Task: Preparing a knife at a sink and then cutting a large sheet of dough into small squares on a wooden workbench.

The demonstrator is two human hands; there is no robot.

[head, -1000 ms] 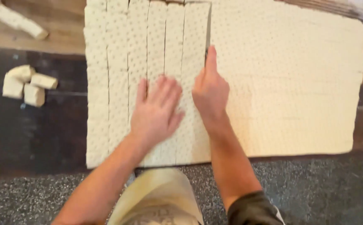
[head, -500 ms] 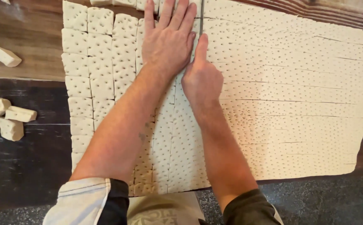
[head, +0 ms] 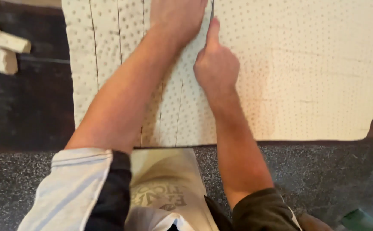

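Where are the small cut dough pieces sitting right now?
In the head view, the small cut dough pieces sit at the far left on the dark table, apart from the dough sheet and left of the left hand.

Bare-forearmed worker wore a dark short-sleeved shirt (head: 259, 209), with a pale grey cloth (head: 71, 188) draped over the left upper arm, and a cream apron (head: 165, 184) with dark lettering.
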